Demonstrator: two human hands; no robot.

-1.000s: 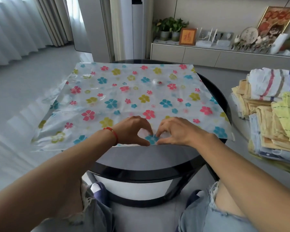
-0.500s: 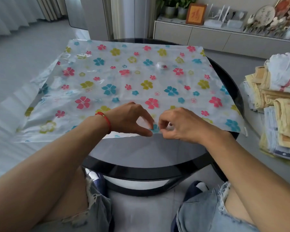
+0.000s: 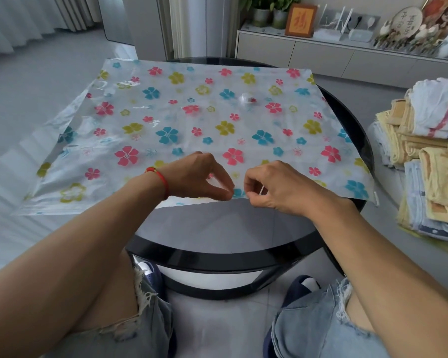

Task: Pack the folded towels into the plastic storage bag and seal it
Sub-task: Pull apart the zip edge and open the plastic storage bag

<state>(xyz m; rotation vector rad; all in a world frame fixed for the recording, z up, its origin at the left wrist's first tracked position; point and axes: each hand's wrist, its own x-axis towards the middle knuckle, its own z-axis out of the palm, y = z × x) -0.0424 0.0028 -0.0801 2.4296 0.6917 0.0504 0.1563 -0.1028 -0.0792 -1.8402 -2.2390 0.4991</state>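
Round black table [image 3: 217, 259] carries a flowered plastic bag [image 3: 192, 120] spread flat, its left side hanging past the rim.

Both hands meet at the bag's near edge: the left hand [image 3: 197, 177] and right hand [image 3: 274, 187] each pinch the plastic with curled fingers, though the fingertips hide the edge itself. Folded towels [image 3: 429, 156] are stacked to the right, cut off by the frame. Bare tabletop lies between bag and near rim.
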